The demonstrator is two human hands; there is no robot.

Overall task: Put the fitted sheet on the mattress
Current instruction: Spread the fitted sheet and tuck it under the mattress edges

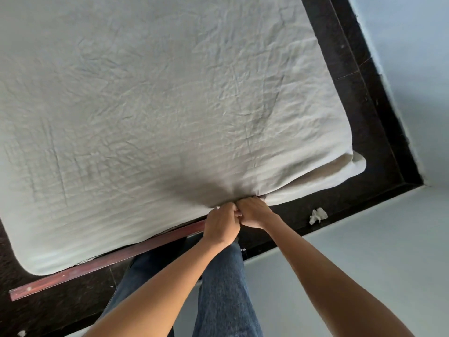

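Observation:
A white, wrinkled fitted sheet (pixel 158 105) covers the whole top of the mattress, which lies hidden beneath it. My left hand (pixel 222 224) and my right hand (pixel 254 212) meet at the near edge of the bed, both closed on the sheet's hem. The cloth bunches and darkens into folds just above my knuckles. At the right corner (pixel 349 164) the sheet hangs loose and spills onto the dark frame. The left near corner (pixel 34 261) looks smooth and rounded.
A dark bed frame (pixel 364 93) borders the mattress, with a reddish wooden rail (pixel 97 263) along the near side. A crumpled white tissue (pixel 318 215) lies on the frame at right. My jeans-clad legs (pixel 218 288) stand against the near side. Pale floor (pixel 364 239) lies to the right.

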